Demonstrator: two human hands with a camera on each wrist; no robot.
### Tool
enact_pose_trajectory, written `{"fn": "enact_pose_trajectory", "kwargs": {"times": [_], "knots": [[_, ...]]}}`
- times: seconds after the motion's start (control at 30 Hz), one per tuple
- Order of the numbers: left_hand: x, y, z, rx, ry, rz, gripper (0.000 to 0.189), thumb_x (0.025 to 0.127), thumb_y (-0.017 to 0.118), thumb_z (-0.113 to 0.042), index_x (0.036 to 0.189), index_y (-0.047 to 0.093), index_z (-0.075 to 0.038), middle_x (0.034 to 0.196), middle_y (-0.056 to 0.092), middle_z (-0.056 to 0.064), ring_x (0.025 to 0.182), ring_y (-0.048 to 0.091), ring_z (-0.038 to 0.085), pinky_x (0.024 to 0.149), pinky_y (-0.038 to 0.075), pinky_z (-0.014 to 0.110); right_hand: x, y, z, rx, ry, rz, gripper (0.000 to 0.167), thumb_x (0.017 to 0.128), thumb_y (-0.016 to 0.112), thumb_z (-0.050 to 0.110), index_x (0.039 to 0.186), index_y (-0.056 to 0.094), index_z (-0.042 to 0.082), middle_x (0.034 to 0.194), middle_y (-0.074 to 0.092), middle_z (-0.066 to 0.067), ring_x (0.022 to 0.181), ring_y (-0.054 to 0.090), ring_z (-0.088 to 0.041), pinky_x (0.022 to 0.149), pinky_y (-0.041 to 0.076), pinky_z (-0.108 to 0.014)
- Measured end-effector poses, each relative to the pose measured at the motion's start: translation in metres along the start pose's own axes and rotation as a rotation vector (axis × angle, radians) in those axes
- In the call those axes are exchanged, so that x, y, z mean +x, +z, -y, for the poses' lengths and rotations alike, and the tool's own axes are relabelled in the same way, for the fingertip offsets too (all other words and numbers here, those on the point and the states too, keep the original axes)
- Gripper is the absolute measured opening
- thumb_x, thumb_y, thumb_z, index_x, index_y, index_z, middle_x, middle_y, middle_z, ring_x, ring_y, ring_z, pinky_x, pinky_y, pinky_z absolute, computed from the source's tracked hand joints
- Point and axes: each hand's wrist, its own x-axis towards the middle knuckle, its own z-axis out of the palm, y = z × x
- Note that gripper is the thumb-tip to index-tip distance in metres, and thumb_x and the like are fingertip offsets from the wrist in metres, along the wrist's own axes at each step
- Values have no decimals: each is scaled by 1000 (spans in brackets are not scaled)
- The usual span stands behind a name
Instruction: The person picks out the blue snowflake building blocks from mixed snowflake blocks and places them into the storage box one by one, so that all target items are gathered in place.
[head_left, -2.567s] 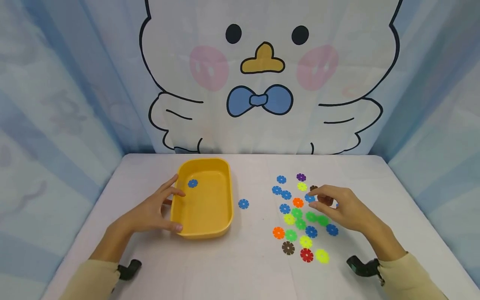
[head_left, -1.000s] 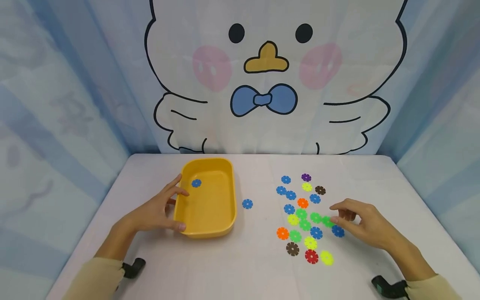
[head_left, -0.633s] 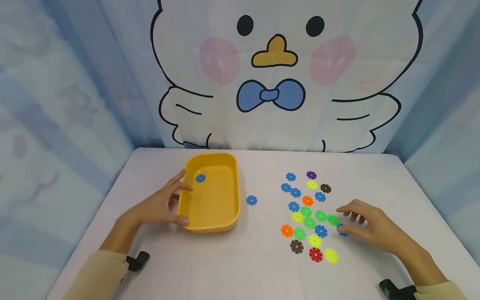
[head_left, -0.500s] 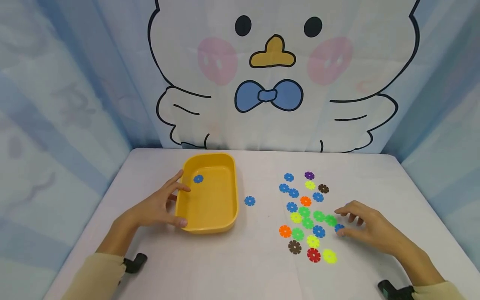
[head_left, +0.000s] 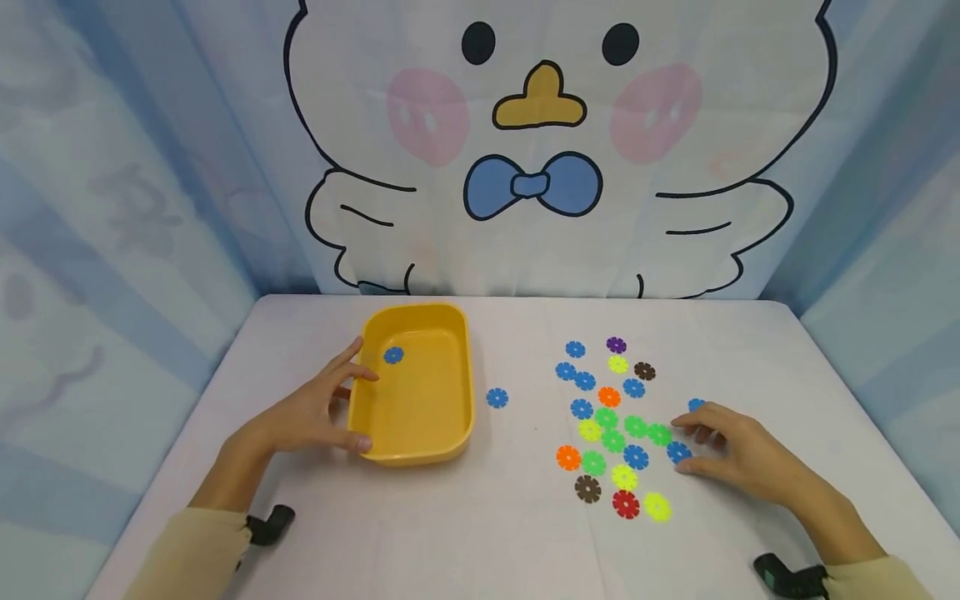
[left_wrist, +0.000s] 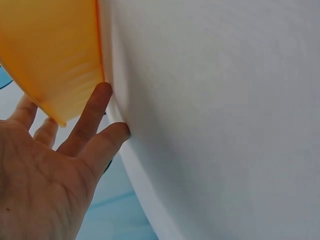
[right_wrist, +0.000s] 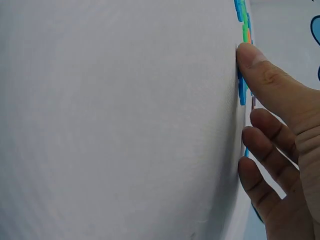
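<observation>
"One blue disc (head_left: 393, 356) lies in the tray (head_left: 420, 417); the loose discs (head_left: 609, 397) are spread on the table (head_left: 525, 508). State of hands?"

"Left hand (head_left: 318, 417): holds the tray by its left rim, a finger over the edge. Right hand (head_left: 738, 450): released, thumb and index apart, nothing between them. Thumb tip is at the near edge of the rightmost low disc (head_left: 678, 451), a blue one; contact, cannot tell."

"Step, as judged: picking up that disc. Best method?"

"Flat and thin, so probably awkward to lift. Better to set the index on the far edge, then pinch low and square. A green disc (head_left: 660, 435) sits just beside it; a sideways drag could shift both."

"Edges and room?"

"Tray stands near the table's back edge, curtain (head_left: 555, 250) behind. Between tray and spread runs a bare strip, broken by a lone disc (head_left: 497, 397), blue. A raised path across should pass; a low one could nudge it. Right of the hand, some room before the side edge."
</observation>
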Motion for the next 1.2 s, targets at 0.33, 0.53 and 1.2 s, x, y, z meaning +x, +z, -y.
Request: {"fn": "enact_pose_trajectory", "kwargs": {"times": [0.33, 0.53, 1.2], "knots": [[1, -7, -3, 23, -34, 10, 89, 72, 92, -49, 144, 47, -23, 174, -3, 1, 120, 58, 32, 109, 47, 58, 4, 5, 3, 37, 94, 58, 29, 80, 89, 32, 102, 72, 23, 99, 61, 13, 87, 55, -4, 76, 53, -21], [-1, -5, -2, 5, -34, 10, 89, 72, 92, -48, 144, 47, -21, 174, -3, 3, 121, 57, 33, 110, 46, 58, 5, 7, 6, 80, 108, 80, 31, 81, 88, 31, 102, 68, 21, 98, 61, 11, 87, 54, -5, 76, 52, -22], [-1, 1, -2, 7, -17, 0, 89, 72, 93, -46, 143, 48, -20, 174, -2, 5, 119, 59, 32, 108, 48, 58, -2, -10, 7, 168, 79, 234, 38, 87, 83, 27, 120, 71, 11, 92, 62, 11, 80, 52, -4, 70, 51, -21]]}}
